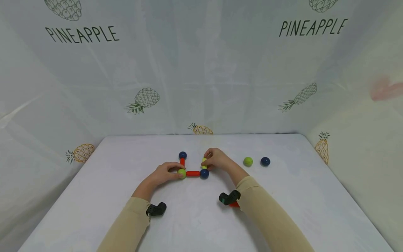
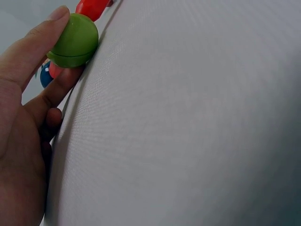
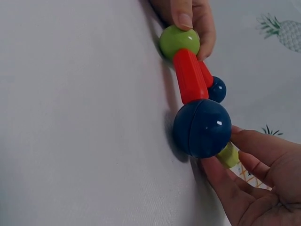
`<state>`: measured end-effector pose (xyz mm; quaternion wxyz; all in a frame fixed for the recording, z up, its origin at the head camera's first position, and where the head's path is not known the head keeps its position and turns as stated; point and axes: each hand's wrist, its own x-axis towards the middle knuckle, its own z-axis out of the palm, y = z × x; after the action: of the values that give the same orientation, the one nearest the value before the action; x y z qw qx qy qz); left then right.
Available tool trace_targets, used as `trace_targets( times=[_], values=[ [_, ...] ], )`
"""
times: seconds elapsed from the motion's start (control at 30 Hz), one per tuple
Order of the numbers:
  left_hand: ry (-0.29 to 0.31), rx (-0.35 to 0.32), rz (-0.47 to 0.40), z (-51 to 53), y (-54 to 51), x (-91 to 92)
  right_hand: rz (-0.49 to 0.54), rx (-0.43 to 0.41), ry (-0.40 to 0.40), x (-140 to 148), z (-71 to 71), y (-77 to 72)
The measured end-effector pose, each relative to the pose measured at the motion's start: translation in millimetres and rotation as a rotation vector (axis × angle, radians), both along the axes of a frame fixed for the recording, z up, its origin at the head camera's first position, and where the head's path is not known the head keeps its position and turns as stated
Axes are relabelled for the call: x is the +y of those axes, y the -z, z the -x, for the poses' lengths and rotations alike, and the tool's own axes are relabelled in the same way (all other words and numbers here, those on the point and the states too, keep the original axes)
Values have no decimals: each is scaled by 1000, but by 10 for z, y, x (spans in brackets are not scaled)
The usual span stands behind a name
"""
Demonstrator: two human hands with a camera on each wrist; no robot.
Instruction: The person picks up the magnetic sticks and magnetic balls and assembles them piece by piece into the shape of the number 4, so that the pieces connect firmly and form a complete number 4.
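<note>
The grip of the right hand (image 1: 218, 159) pinches a yellow rod (image 1: 204, 163) at the near blue ball (image 1: 204, 174); whether the two are joined is unclear. The grip of the left hand (image 1: 165, 172) pinches a green ball (image 1: 182, 173), linked to that ball by a red rod (image 1: 193, 173) resting low over the worktop (image 1: 189, 224). A slanted push could plausibly roll the near blue ball, straining the red rod's ends.

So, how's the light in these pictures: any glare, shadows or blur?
Head view: fairly bright, soft shadows beside the tan cloth sleeves, a blurred pinkish-red patch at the right edge; left wrist view: dimmer, the white tabletop darkening towards the lower right; right wrist view: small bright glints on the nearest glossy dark-blue ball, a soft shadow beside it.
</note>
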<state>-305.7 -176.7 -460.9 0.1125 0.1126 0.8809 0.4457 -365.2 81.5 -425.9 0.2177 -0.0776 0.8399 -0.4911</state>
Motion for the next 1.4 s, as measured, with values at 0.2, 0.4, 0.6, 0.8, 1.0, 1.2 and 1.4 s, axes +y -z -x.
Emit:
trace_targets(
  times=[0.2,0.4,0.6,0.8,1.0,1.2,1.4],
  values=[
    [-1,2,-12,-3,23,-9,9,3,11,4,-1,-20],
    [-11,13,8,-6,23,-32,36,-4,11,14,-8,-78],
    [-5,9,4,-5,18,-31,39,0,17,8,-23,-87],
    [-2,8,-6,0,29,-24,29,10,17,0,-22,-69],
    [3,17,-3,5,39,-15,8,7,29,4,-13,-52],
    [-6,10,-9,10,32,-8,3,40,15,81,-6,-51],
    [-9,13,0,4,42,-9,29,94,-32,217,-59,-117]
  ],
)
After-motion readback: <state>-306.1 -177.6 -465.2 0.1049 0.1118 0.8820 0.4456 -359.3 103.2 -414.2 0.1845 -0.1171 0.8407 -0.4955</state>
